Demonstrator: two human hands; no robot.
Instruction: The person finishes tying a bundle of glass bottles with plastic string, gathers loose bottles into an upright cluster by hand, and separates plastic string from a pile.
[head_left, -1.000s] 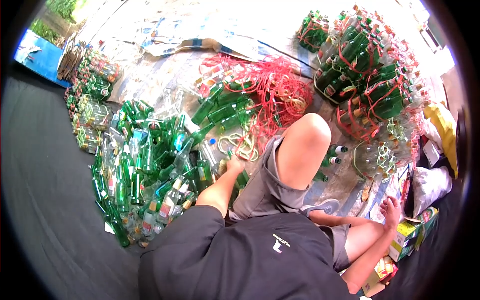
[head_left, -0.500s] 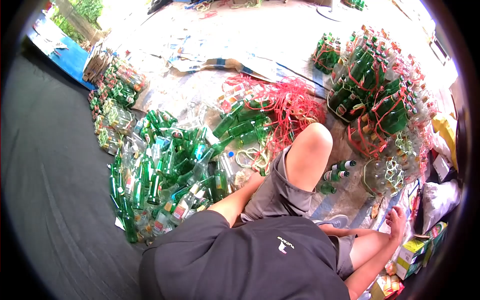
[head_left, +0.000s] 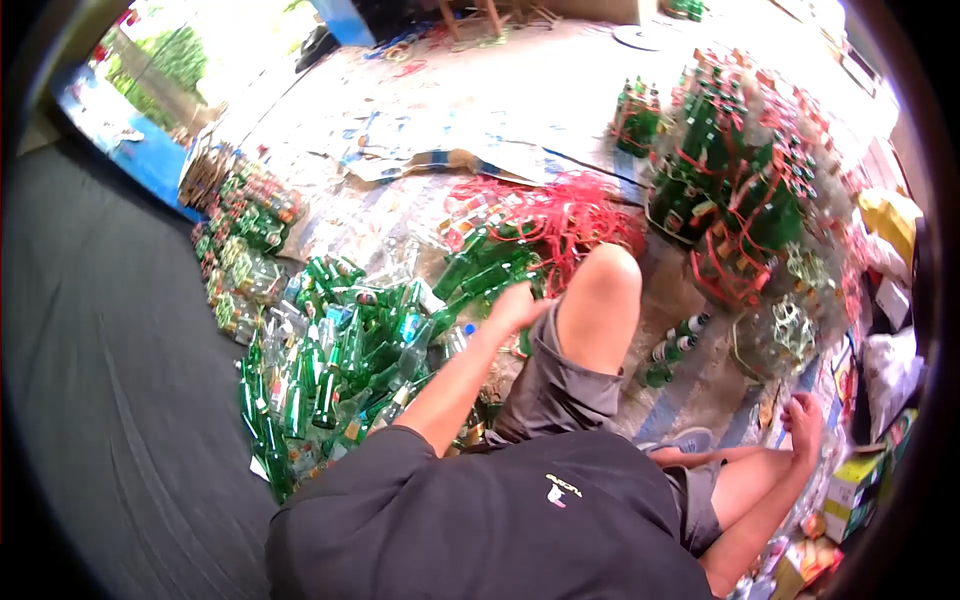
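Note:
My left hand (head_left: 515, 306) is closed beside my raised knee (head_left: 604, 278), at the edge of a heap of loose glass bottles (head_left: 345, 355). What its fingers hold, if anything, is hidden; a bit of green glass shows just below it. Behind it lie larger green bottles (head_left: 490, 275) and a tangle of red straps (head_left: 575, 230). On the right, my right hand (head_left: 803, 415) hangs past my other knee, fingers loosely curled and apart, with nothing visible in them. A few green bottles (head_left: 676, 345) lie on the floor between my legs and the bundles.
Bundles of bottles tied with red straps (head_left: 735, 165) stand at the right. More bundles (head_left: 250, 225) line the left, near a blue panel (head_left: 140, 150). A black sheet (head_left: 130, 380) covers the far left. Boxes (head_left: 852, 495) and a white sack (head_left: 890, 370) are at the right edge.
My left hand has moved forward from the near edge of the bottle heap, out from behind my knee. The view has tilted up, showing more of the far floor. My right hand stays by the knee.

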